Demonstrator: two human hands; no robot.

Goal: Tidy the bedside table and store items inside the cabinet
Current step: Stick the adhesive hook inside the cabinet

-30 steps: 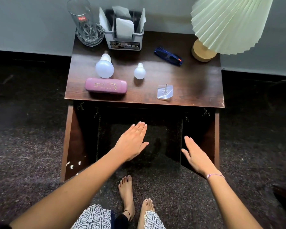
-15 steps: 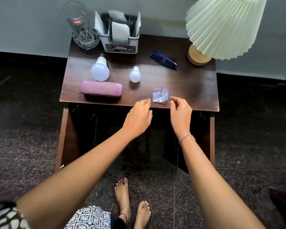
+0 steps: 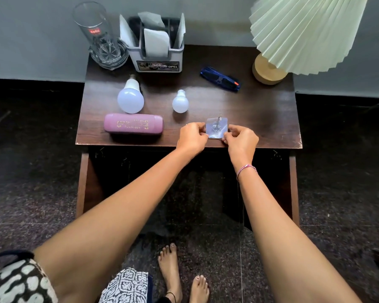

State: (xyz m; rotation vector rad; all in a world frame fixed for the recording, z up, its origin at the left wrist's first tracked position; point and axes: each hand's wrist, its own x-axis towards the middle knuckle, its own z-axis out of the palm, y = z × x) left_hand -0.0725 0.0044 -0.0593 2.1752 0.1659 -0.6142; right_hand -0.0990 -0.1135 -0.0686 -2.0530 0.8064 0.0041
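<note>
A clear square adhesive hook point(image 3: 217, 127) lies near the front edge of the dark wooden bedside table point(image 3: 267, 119). My left hand point(image 3: 192, 138) pinches its left edge and my right hand point(image 3: 241, 139) pinches its right edge. On the tabletop also lie a pink glasses case point(image 3: 133, 127), a large white bulb point(image 3: 130, 99), a small white bulb point(image 3: 180, 102) and blue sunglasses point(image 3: 220, 79). Below the top, the cabinet point(image 3: 206, 184) stands open and dark inside.
A tall glass point(image 3: 99, 35) stands in a glass dish at the back left. Next to it is a grey organiser point(image 3: 157, 59) with white papers. A lamp with a pleated shade point(image 3: 304, 33) and wooden base point(image 3: 266, 71) fills the back right. My bare feet point(image 3: 182, 276) rest on dark stone floor.
Both hands rose from in front of the open cabinet to the table's front edge and closed on the clear hook from either side.
</note>
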